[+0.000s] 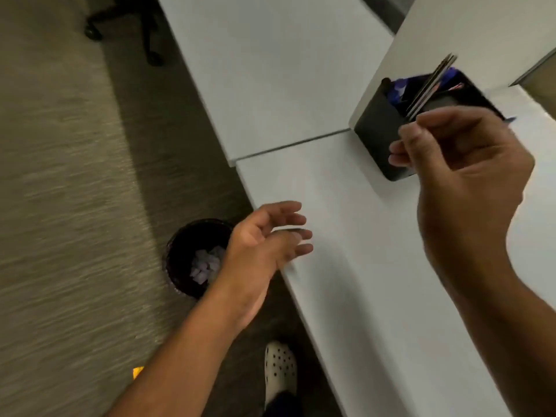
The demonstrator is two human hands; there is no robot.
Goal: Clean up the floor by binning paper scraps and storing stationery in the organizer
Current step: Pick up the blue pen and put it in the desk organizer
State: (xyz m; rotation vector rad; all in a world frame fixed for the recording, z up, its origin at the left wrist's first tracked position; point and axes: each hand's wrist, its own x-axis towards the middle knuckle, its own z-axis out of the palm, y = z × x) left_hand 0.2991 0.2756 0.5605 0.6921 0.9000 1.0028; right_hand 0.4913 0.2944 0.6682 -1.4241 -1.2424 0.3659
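A black organizer (pixel 379 127) stands on the white desk (pixel 346 221) against a white partition, with blue and dark items in it. My right hand (pixel 463 164) is raised in front of the organizer and pinches a bundle of thin grey pencils (pixel 433 82) whose far ends angle up over its opening. My left hand (pixel 270 236) hovers at the desk's edge, fingers apart and nothing in it. Below it on the floor sits a round black bin (pixel 183 254) holding pale paper scraps (pixel 206 264).
Grey carpet (pixel 60 191) covers the floor on the left. A chair's black wheeled base (pixel 126 28) stands at the top left. A small yellow object (pixel 137 372) lies on the carpet near the bottom. My white perforated shoe (pixel 279 365) is beside the desk.
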